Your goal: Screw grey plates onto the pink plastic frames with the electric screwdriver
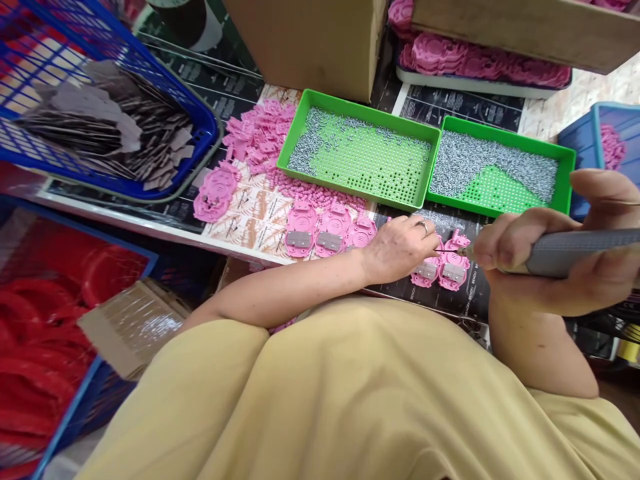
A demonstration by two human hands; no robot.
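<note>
My right hand (540, 290) is wrapped round a grey electric screwdriver (580, 250), whose thin bit points left. My left hand (397, 250), with a ring on one finger, rests palm down over the pink plastic casings. Its fingers are bent together near the bit's tip; whatever they pinch is hidden. Below the bit lie two pink casings (454, 261) fitted with grey metal plates. To the left, more pink casings (330, 223) stand in a row, partly covered by the left hand.
Behind the hands are two green trays of small screws, the left tray (370, 157) and the right tray (565, 167). Pink parts (260, 137) are heaped beside a blue basket (207, 143) of dark flat pieces. Cardboard boxes (310, 47) stand at the back. Red parts (40, 347) fill a crate at lower left.
</note>
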